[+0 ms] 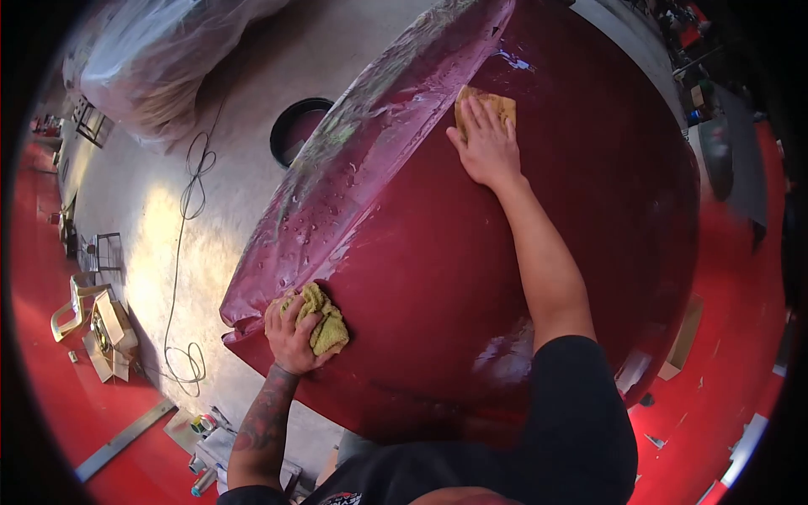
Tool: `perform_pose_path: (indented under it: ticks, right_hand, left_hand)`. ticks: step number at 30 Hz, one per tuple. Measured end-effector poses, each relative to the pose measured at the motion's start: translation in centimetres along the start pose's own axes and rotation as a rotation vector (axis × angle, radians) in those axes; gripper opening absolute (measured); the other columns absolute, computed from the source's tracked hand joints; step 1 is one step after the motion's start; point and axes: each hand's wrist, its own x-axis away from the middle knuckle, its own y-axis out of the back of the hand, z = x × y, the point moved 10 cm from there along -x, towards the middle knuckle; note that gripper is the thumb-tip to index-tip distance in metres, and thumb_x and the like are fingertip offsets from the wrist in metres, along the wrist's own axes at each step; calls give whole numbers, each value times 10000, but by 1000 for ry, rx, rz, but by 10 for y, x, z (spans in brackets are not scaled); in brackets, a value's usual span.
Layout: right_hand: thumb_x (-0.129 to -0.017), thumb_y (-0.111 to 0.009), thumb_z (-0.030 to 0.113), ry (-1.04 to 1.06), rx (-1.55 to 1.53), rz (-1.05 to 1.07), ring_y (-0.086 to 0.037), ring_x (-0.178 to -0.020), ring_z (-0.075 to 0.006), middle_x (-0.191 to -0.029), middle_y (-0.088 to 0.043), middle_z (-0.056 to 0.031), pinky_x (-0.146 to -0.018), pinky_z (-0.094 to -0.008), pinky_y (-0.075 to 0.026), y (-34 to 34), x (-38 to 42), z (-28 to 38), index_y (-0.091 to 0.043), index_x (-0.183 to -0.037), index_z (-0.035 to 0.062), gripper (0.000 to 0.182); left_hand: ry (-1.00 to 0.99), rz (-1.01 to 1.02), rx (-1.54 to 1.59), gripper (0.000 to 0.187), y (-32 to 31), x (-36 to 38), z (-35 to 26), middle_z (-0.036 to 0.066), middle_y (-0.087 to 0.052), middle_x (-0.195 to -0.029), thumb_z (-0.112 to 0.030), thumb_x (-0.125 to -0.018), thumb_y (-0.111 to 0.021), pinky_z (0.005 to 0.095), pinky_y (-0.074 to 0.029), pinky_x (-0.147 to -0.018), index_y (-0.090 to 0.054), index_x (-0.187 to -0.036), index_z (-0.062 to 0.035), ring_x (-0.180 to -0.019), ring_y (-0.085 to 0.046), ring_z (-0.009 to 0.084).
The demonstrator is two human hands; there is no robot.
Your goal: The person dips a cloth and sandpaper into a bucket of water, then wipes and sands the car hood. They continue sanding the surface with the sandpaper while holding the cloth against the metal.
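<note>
A glossy dark red car panel, broad and curved like a hood, lies before me with wet streaks on it. My left hand is closed round a crumpled yellow-green towel, at the panel's near left corner. Farther up, my right hand presses a tan rectangular sheet, like sandpaper, flat against the panel near its left edge. Its fingers are stretched over the sheet, whose top and right side show. Clear plastic film, dotted with water drops, runs along that edge.
On the concrete floor to the left stand a black tub and a looped cable. Plastic sheeting covers a large object behind. An opened cardboard box and a chair are at far left; tools lie near my left forearm.
</note>
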Motion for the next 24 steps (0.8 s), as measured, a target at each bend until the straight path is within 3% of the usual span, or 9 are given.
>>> perform_pose_path:
  ticks: [2,6,11,12,14,18,21,22,24]
  right_hand:
    - [-1035,-273,567,-161,-4,49,-187,-1527,-238,-1663,-203,-7,-1232,-500,-153,-10,-57,-47,-231,-1594,165,690]
    - [-1038,-236,573,-263,13,71,-160,-1535,-222,-1666,-190,4,-1238,-483,-145,-1,-16,-96,-223,-1597,176,686]
    - [-1027,-168,616,-890,109,47,-115,-1545,-253,-1687,-90,-4,-1231,-513,-124,25,171,-350,-116,-1616,176,737]
    - [-1021,-163,628,-1038,58,56,-105,-1547,-266,-1688,-83,-3,-1227,-537,-103,42,200,-357,-116,-1616,168,753]
    - [-1023,-168,622,-1114,86,80,-99,-1547,-271,-1688,-84,-12,-1223,-553,-97,36,191,-349,-119,-1615,156,755]
    - [-1038,-224,564,-694,-11,31,-99,-1546,-285,-1681,-123,-44,-1220,-562,-112,12,52,-161,-173,-1602,117,721]
    - [-1029,-300,557,-217,-48,51,-158,-1532,-308,-1668,-178,-66,-1217,-568,-111,-10,-5,2,-211,-1589,87,737]
    - [-1031,-293,558,-131,-35,60,-171,-1530,-301,-1667,-185,-58,-1220,-558,-121,-13,-2,23,-214,-1590,99,728]
    - [-1036,-263,576,-106,-40,144,-141,-1538,-264,-1672,-160,-39,-1236,-511,-127,-4,15,-9,-183,-1601,134,722]
  left_hand:
    - [37,-28,-14,605,3,-2,3,156,-537,-1304,-633,-728,-732,600,-367,-1022,-622,-1075,-149,-1201,-506,420]
    - [51,-30,-6,614,0,1,6,152,-538,-1311,-642,-728,-724,600,-368,-1015,-617,-1077,-149,-1196,-504,423]
    - [20,-10,4,661,0,2,6,192,-516,-1340,-645,-746,-702,621,-357,-1007,-586,-1149,-134,-1210,-466,467]
    - [19,-15,7,657,-1,0,5,191,-517,-1340,-640,-749,-703,618,-359,-1006,-583,-1152,-135,-1208,-467,466]
    - [21,-14,15,653,0,2,4,192,-516,-1339,-630,-752,-703,618,-360,-1004,-580,-1158,-134,-1204,-470,466]
    - [32,-39,-3,622,1,0,5,155,-524,-1336,-639,-751,-710,606,-362,-1015,-606,-1121,-149,-1212,-488,434]
    - [21,-35,-23,638,-2,4,6,165,-522,-1333,-633,-749,-713,608,-362,-1018,-597,-1138,-141,-1213,-484,443]
    - [12,-30,-21,638,-4,3,5,165,-522,-1333,-633,-749,-713,608,-362,-1018,-597,-1138,-141,-1213,-484,443]
    - [4,-46,-15,652,-2,4,6,171,-517,-1337,-630,-746,-718,612,-360,-1022,-588,-1156,-140,-1214,-482,447]
